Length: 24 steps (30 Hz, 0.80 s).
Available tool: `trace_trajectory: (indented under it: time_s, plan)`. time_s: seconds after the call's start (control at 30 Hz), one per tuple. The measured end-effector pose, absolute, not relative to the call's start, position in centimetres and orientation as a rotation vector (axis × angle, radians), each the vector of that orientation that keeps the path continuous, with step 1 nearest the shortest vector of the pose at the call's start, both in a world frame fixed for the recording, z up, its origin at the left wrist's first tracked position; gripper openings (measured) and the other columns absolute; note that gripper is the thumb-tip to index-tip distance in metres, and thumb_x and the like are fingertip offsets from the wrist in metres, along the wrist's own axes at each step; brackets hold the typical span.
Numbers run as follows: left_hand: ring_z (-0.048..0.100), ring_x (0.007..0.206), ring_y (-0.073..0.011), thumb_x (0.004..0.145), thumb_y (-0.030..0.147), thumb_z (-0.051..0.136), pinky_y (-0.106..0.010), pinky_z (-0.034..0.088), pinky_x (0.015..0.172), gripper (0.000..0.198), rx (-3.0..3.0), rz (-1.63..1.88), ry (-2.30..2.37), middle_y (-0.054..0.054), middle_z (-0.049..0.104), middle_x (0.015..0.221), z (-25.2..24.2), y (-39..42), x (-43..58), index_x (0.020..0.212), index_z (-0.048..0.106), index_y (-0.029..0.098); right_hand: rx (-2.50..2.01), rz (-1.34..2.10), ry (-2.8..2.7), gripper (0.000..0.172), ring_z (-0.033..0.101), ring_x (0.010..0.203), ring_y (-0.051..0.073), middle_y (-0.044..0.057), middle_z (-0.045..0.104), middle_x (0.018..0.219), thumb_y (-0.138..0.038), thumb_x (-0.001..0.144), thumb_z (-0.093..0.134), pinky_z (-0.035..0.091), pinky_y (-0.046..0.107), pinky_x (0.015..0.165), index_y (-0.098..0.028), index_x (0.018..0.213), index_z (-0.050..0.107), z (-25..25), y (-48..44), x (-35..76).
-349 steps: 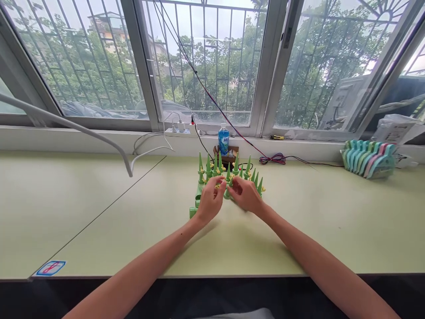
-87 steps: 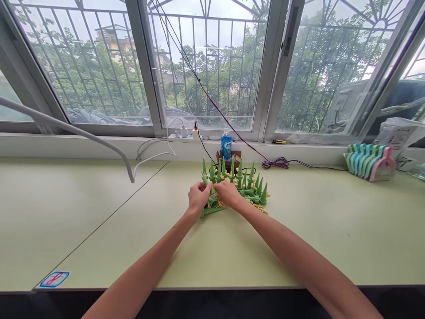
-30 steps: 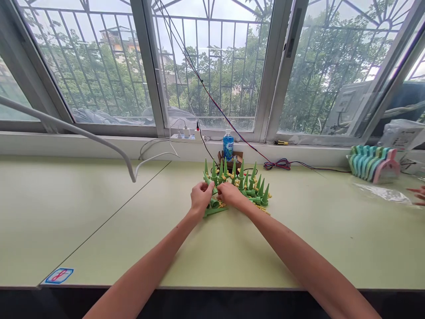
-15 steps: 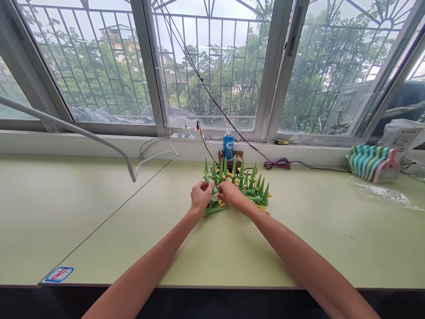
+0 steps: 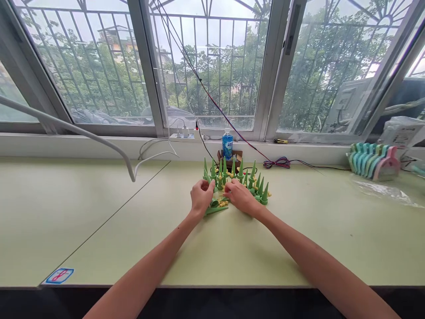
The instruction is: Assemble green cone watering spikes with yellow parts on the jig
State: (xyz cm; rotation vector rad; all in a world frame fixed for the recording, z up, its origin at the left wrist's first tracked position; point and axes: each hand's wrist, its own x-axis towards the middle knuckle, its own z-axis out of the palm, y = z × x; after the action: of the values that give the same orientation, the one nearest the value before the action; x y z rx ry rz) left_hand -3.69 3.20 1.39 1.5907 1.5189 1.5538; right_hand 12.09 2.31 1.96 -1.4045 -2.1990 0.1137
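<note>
My left hand (image 5: 201, 197) is closed round a green plastic spike (image 5: 207, 176), whose pointed end sticks up past the fingers. To its right, my right hand (image 5: 241, 196) has its fingers drawn together close to the spike; what they hold, if anything, is too small to make out. Behind both hands stand several upright green cone spikes (image 5: 240, 170) with small yellow valve pieces on them. A loose green spike (image 5: 216, 210) lies flat below my left hand, beside a pile of little yellow pieces (image 5: 223, 203).
A blue liquid bottle (image 5: 227, 145) is at the back by a small brown box (image 5: 237, 157). Coiled cable (image 5: 277, 163) and pastel plastic racks (image 5: 373, 161) lie right, near clear film (image 5: 387, 190). A white cable (image 5: 99, 141) hangs at left; a power strip (image 5: 182, 136) sits on the ledge.
My right hand has moved a little to the right, away from my left hand. The left hand stays in place, holding the green spike.
</note>
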Motion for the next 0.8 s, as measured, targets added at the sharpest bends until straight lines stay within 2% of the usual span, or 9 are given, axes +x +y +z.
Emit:
trace_trajectory:
  time_s: [0.17, 0.3, 0.43, 0.63, 0.8]
  plan:
    - [0.048, 0.055, -0.0123, 0.077, 0.05, 0.059, -0.024, 0.037, 0.054, 0.035, 1.632, 1.529, 1.501, 0.001, 0.054, 0.06, 1.2, 3.3, -3.7, 0.062, 0.051, 0.019, -1.374, 0.14, -2.143, 0.008, 0.051, 0.072, 0.013, 0.005, 0.053, 0.092, -0.022, 0.091, 0.054, 0.037, 0.024, 0.066, -0.017, 0.086, 0.055, 1.6, 1.9, 12.6]
    - [0.051, 0.058, -0.0134, 0.077, 0.049, 0.059, -0.024, 0.039, 0.057, 0.033, 1.722, 1.597, 1.492, -0.001, 0.058, 0.063, 1.4, 3.1, -3.6, 0.066, 0.053, 0.018, -1.328, 0.15, -2.116, 0.009, 0.051, 0.071, 0.014, 0.004, 0.057, 0.084, -0.02, 0.092, 0.05, 0.035, 0.023, 0.063, -0.018, 0.084, 0.051, 1.6, 1.6, 12.7]
    - [0.045, 0.053, -0.0103, 0.081, 0.047, 0.057, -0.023, 0.038, 0.054, 0.031, 1.881, 1.612, 1.37, 0.002, 0.052, 0.061, 1.8, 2.3, -3.1, 0.07, 0.051, 0.019, -1.268, 0.167, -2.089, 0.011, 0.05, 0.064, 0.013, 0.002, 0.059, 0.076, -0.022, 0.093, 0.048, 0.031, 0.023, 0.058, -0.019, 0.083, 0.05, 1.2, 1.0, 13.3]
    - [0.042, 0.052, -0.0077, 0.082, 0.045, 0.057, -0.02, 0.036, 0.049, 0.028, 1.996, 1.474, 1.15, 0.003, 0.05, 0.068, 1.3, 1.1, -1.9, 0.074, 0.049, 0.019, -1.031, 0.107, -2.079, 0.021, 0.044, 0.059, 0.012, 0.0, 0.053, 0.067, -0.027, 0.095, 0.045, 0.032, 0.023, 0.059, -0.019, 0.077, 0.052, -0.2, 0.4, 15.0]
    - [0.043, 0.05, -0.0067, 0.085, 0.046, 0.054, -0.02, 0.035, 0.046, 0.029, 1.993, 1.395, 1.113, 0.002, 0.052, 0.071, 0.7, 1.0, -1.5, 0.075, 0.05, 0.019, -0.956, 0.141, -1.933, 0.02, 0.047, 0.062, 0.013, 0.001, 0.055, 0.07, -0.027, 0.094, 0.048, 0.035, 0.024, 0.059, -0.018, 0.079, 0.058, -0.3, 0.5, 15.2]
